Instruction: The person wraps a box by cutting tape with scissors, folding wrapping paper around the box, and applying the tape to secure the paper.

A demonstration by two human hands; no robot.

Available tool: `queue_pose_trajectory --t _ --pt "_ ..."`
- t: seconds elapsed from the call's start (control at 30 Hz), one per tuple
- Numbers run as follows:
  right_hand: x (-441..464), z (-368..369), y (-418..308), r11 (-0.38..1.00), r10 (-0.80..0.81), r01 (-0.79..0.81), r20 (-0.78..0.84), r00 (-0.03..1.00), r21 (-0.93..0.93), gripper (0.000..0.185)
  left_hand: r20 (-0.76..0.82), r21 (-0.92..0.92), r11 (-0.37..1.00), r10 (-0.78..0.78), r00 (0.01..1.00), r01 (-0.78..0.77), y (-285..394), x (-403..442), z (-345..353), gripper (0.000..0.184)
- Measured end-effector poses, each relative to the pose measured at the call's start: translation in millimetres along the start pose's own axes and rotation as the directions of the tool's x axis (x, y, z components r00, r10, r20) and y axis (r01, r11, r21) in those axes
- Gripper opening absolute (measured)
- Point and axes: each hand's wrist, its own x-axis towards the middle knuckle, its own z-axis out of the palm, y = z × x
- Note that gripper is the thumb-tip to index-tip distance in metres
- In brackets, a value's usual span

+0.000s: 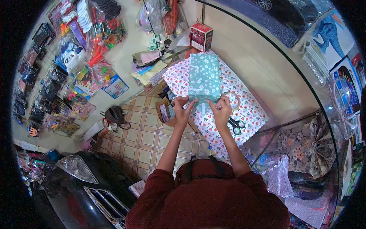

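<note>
A box wrapped in green daisy-print paper (204, 74) lies on a white floral sheet (246, 108). At its near left corner is my left hand (182, 109), with the thumb pressed to the paper's end fold and the fingers curled at the side. My right hand (222, 110) is closed at the near right corner, thumb and fingertips pinching the same paper. Between the hands, a folded flap (203, 107) hangs at the box's near end. A roll of clear tape (238, 100) lies beside my right hand, and black-handled scissors (237, 126) rest nearer to me.
A red and black carton (201, 37) stands behind the wrapped box. An open cardboard box (164, 112) is on the tiled floor to the left. Packaged goods hang on the left wall. A black toy car (82, 187) is at lower left; a glass edge (305, 72) curves along the right.
</note>
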Motion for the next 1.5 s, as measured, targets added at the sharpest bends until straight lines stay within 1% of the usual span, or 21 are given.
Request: queue_pose_trajectory --t 0.13,0.2,0.23,0.3,0.33,0.4,0.43,0.5,0.6,0.63,0.7,0.73,0.83,0.93,1.03,1.07,1.17,1.2,1.33,1.43,1.5 --pt "2 -2 1 0.994 0.088 -0.09 0.035 0.996 0.067 0.035 0.078 -0.039 0.999 -0.026 0.997 0.029 -1 3 -6 0.044" --pt "1 -4 5 0.988 0.139 -0.144 0.079 0.987 0.057 0.035 0.115 -0.154 0.986 -0.043 0.992 0.061 -8 5 -7 0.04" --pt "0 -4 10 0.988 0.125 -0.131 0.073 0.99 0.088 0.035 0.134 -0.21 0.975 -0.051 0.99 0.078 -12 6 -8 0.039" --pt "-3 -1 22 0.984 0.095 -0.102 0.057 0.994 0.148 0.035 0.185 -0.223 0.962 -0.114 0.976 0.154 -12 7 -13 0.036" --pt "-5 0 27 0.981 0.12 -0.13 0.074 0.99 0.145 0.033 0.212 -0.23 0.954 -0.144 0.967 0.192 -9 9 -15 0.035" --pt "-5 -1 29 0.973 0.172 -0.186 0.109 0.979 0.138 0.03 0.221 -0.123 0.989 -0.055 0.974 0.083 -2 13 -18 0.036" --pt "-4 -2 26 0.956 0.203 -0.225 0.128 0.971 0.19 0.028 0.229 -0.068 0.997 -0.011 0.973 0.028 0 15 -19 0.036" --pt "-1 -6 19 0.91 0.26 -0.3 0.169 0.951 0.288 0.024 0.244 -0.075 0.997 -0.002 0.97 0.021 2 18 -21 0.034" --pt "3 -11 16 0.885 0.284 -0.311 0.127 0.95 0.347 0.025 0.229 -0.046 0.998 0.052 0.972 -0.043 6 19 -23 0.028" --pt "4 -17 13 0.944 0.194 -0.22 0.124 0.973 0.245 0.027 0.218 -0.027 0.997 0.078 0.973 -0.073 7 19 -25 0.026" --pt "7 -38 1 0.999 0.01 -0.016 0.15 0.989 0.037 0.029 0.159 0.008 1.0 0.024 0.987 -0.026 -5 12 -30 0.022" --pt "7 -47 -6 0.996 0.05 -0.067 0.226 0.973 0.065 0.029 0.13 0.024 1.0 -0.002 0.991 -0.001 -9 7 -32 0.02" --pt "-1 -60 5 0.998 0.013 -0.033 0.348 0.937 0.051 0.027 0.053 0.009 1.0 0.011 0.999 -0.012 -10 -14 -32 0.018" --pt "1 -75 9 0.999 0.035 -0.047 0.363 0.931 0.025 0.023 0.111 -0.063 0.996 -0.05 0.993 0.057 1 -33 -31 0.019" --pt "10 -87 19 0.99 0.017 0.033 0.347 0.938 -0.139 0.025 0.147 -0.158 0.986 -0.026 0.989 0.049 17 -44 -22 0.017" --pt "12 -90 26 0.987 0.109 -0.045 0.436 0.893 -0.155 0.03 0.177 -0.105 0.99 -0.077 0.981 0.096 22 -47 -21 0.014" --pt "6 -88 47 0.963 -0.033 0.16 0.495 0.868 -0.216 0.031 0.243 -0.079 0.992 -0.08 0.967 0.101 46 -49 -13 0.014" --pt "6 -86 47 0.964 0.015 0.123 0.51 0.86 -0.236 0.025 0.256 -0.079 0.993 -0.06 0.965 0.083 47 -51 -9 0.016" --pt "15 -89 45 0.981 0.016 0.094 0.552 0.834 -0.171 0.019 0.314 -0.07 0.993 -0.068 0.947 0.094 57 -53 6 0.021" --pt "14 -91 39 0.988 -0.037 0.109 0.515 0.856 -0.111 0.017 0.36 -0.015 0.996 0.088 0.929 -0.088 76 -48 13 0.021" --pt "12 -90 37 0.983 -0.08 0.151 0.482 0.872 -0.109 0.017 0.456 0.016 0.972 0.201 0.867 -0.233 70 -51 18 0.025"
